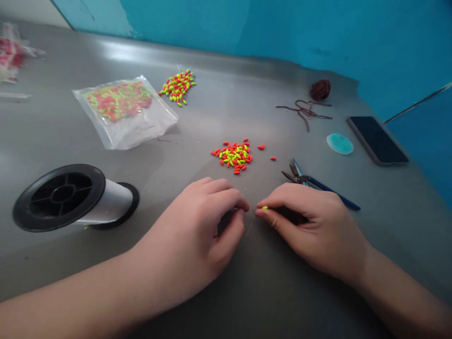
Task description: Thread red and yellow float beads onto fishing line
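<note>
My right hand pinches a small yellow-green oval bead between thumb and forefinger. Just left of it, my left hand is closed in a pinch, its fingertips a small gap away from the bead. A faint thin clear line seems to run down from the left fingertips; most of it is too fine to follow. Beyond both hands lies a loose pile of red and yellow-green beads. Dark-bladed pliers or snips with blue handles lie behind my right hand, which partly hides them.
A black-flanged spool of pale line lies left of my left hand. Farther back are a clear bag of beads and another bead pile. At right are brown cord, a teal disc and a phone. A blue wall borders the table.
</note>
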Action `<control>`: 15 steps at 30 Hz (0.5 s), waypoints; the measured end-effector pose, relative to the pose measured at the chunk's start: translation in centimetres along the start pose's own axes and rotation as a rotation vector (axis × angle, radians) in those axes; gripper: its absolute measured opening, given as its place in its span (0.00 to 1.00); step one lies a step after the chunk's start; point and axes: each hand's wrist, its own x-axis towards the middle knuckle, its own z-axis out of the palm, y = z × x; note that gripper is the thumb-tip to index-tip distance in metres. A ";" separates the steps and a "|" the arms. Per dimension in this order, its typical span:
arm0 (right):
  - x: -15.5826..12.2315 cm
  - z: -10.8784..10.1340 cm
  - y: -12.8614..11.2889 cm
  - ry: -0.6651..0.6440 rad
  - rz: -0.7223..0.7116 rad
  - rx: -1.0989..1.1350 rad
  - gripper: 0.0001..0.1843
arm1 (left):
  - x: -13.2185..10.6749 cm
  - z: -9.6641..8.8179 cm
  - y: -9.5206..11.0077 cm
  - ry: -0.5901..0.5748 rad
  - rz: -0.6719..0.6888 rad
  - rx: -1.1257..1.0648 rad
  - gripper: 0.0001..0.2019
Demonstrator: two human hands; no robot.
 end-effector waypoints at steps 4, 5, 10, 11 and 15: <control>0.0 0.0 0.0 0.007 0.013 0.008 0.09 | 0.0 -0.1 0.0 -0.002 0.005 0.004 0.12; -0.1 0.0 0.0 0.005 0.015 0.010 0.09 | 0.1 -0.1 0.0 -0.002 0.009 0.006 0.12; -0.1 0.1 0.1 -0.010 0.035 0.008 0.08 | 0.0 0.0 -0.1 0.008 0.019 0.021 0.11; -0.1 0.1 0.1 -0.012 0.038 0.003 0.08 | -0.1 0.1 -0.1 0.021 0.023 0.017 0.11; -0.1 0.1 0.2 -0.025 0.049 0.004 0.08 | -0.4 0.3 -0.3 0.058 0.068 -0.045 0.13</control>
